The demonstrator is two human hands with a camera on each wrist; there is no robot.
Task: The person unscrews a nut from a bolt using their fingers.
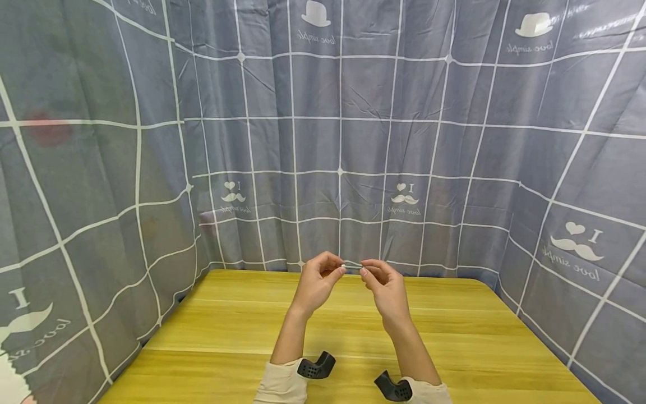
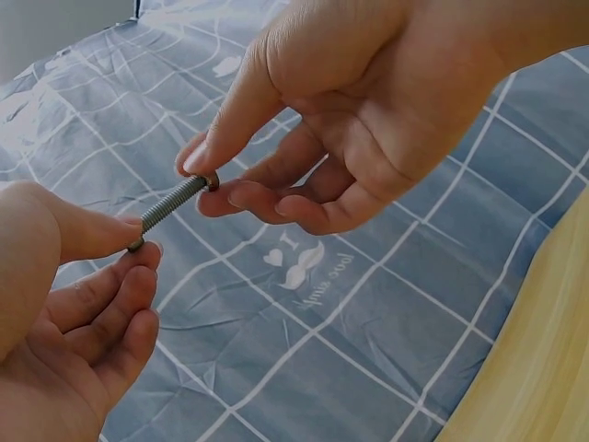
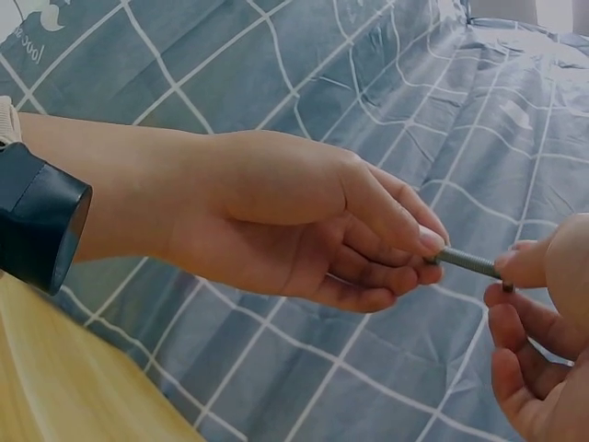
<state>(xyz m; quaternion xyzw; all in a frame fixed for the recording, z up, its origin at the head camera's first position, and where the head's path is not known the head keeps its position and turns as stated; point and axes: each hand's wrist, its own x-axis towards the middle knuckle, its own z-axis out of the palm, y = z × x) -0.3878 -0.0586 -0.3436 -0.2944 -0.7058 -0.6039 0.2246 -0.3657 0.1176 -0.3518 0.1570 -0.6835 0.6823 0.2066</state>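
Note:
A thin threaded metal bolt (image 1: pixel 354 267) is held level in the air above the far edge of the table, spanning both hands. My left hand (image 1: pixel 314 282) pinches one end between thumb and fingertips. At the opposite end my right hand (image 1: pixel 388 289) pinches it the same way. In the left wrist view the grey thread of the bolt (image 2: pixel 173 204) shows between the fingertips. A small wider piece (image 2: pixel 212 181) sits at the right-hand end; whether it is a nut or the head I cannot tell. Fingertips partly hide both ends.
The yellow wood-grain table (image 1: pixel 333 331) lies below the hands. A grey curtain (image 1: pixel 313 140) with white grid lines hangs behind the table and along both sides. Black devices (image 1: pixel 317 366) are strapped at both wrists over beige sleeves.

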